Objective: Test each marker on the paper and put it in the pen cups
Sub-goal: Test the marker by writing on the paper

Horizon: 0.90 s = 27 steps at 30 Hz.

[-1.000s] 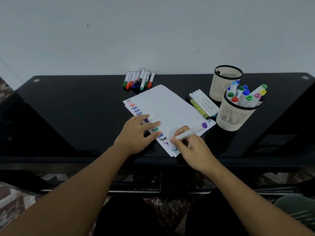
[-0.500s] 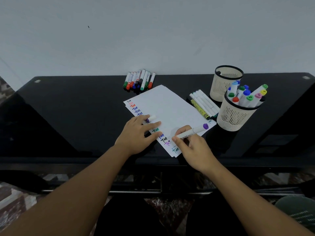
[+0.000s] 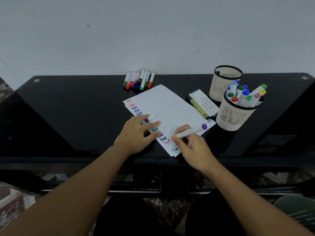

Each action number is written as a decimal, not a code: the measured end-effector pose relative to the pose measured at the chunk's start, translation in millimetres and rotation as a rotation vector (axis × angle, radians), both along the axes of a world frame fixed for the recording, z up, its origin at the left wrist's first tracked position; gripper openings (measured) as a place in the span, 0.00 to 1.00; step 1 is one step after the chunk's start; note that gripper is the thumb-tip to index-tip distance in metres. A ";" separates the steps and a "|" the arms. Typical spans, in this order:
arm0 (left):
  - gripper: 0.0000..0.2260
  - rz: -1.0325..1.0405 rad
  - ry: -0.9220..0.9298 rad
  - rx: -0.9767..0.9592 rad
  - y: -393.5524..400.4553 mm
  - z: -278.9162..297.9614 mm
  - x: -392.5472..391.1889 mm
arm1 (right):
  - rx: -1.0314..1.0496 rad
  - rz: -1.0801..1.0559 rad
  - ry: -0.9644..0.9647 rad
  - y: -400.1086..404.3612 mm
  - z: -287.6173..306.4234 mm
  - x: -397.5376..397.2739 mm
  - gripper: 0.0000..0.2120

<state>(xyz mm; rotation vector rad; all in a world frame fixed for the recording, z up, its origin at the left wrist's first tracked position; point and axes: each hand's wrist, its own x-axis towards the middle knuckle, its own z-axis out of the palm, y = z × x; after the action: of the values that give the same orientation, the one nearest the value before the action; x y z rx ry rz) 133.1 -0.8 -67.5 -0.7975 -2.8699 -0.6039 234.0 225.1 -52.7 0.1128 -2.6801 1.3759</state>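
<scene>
White paper (image 3: 170, 106) lies tilted on the black table (image 3: 68, 108), with a column of coloured test marks down its left edge. My right hand (image 3: 190, 147) pinches a white marker with a purple end (image 3: 192, 131), its tip on the paper beside a purple mark. My left hand (image 3: 138, 133) rests on the paper's left edge, fingers straight, with a white cap (image 3: 150, 117) tucked under its fingers. The near pen cup (image 3: 233, 114) holds several markers. Behind it stands the far pen cup (image 3: 225, 82).
A row of several markers with coloured caps (image 3: 139, 80) lies at the table's back edge by the wall. Several thin white markers (image 3: 202, 103) lie between the paper and the cups. The table's front edge runs just below my hands.
My right hand has shifted the marker tip slightly along the paper, and a purple mark now shows there. The left hand has stayed put.
</scene>
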 end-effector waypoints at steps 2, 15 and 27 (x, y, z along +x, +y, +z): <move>0.21 0.004 -0.004 0.002 0.3 -0.4 -0.3 | 0.003 0.000 0.004 0.7 0.9 1.2 0.04; 0.22 0.003 0.002 0.000 0.4 -0.8 0.7 | -0.098 -0.042 0.025 1.4 0.0 0.7 0.05; 0.20 0.005 0.024 0.057 -0.6 -2.1 -0.5 | -0.323 -0.038 0.003 2.6 4.0 -0.3 0.04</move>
<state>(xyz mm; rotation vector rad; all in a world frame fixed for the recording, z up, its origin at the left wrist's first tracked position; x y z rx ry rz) 132.6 -1.4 -69.6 -0.7840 -2.8183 -0.6683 233.7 227.7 -48.7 0.0320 -2.4031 1.7689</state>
